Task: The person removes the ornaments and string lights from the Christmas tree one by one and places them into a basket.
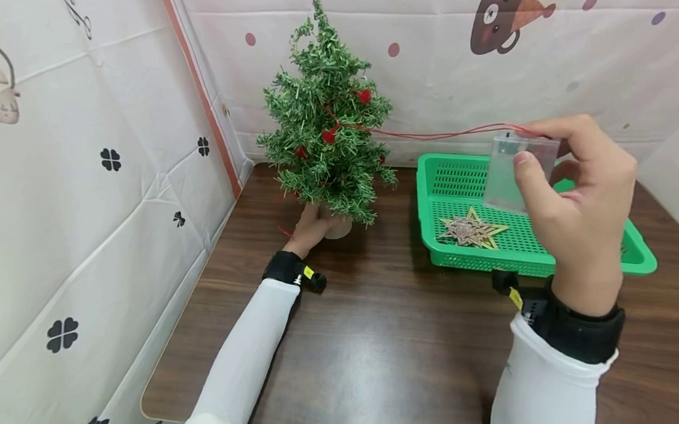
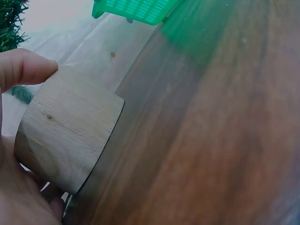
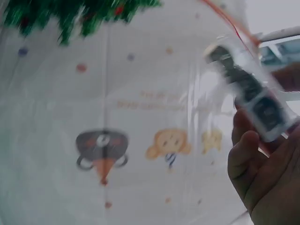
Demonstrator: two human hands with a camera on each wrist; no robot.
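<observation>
Two arms in white sleeves with black wrist straps reach over a dark wood bench (image 1: 376, 359).

Nearest, on the right, the right hand (image 1: 582, 203) is raised above the bench. Its thumb and fingers pinch a small clear plastic box (image 1: 516, 172) by the sides, so this grip is closed on the box. In the right wrist view the box (image 3: 255, 91) is blurred, and dark parts show inside it. A thin red wire (image 1: 439, 135) runs from the top of the box leftward through the air to the tree.

Just behind and below the right hand sits a green mesh tray (image 1: 454, 180) on the bench. A glittery star (image 1: 471, 231) lies flat inside it, near the front wall.

Farther left, the left hand (image 1: 311, 226) reaches under the low branches of a small green tree (image 1: 324, 132). The left wrist view shows its thumb (image 2: 26, 65) and palm wrapped round the tree's round wooden base (image 2: 68, 129), so this grip holds the base. The base stands on the bench, near the back left corner, well apart from the tray.

The tree stands upright. Red balls (image 1: 364, 95) hang among its branches, strung on the same red wire.

At the back and left, white walls (image 1: 81, 187) printed with clovers, dots and cartoon bears close in the bench.
</observation>
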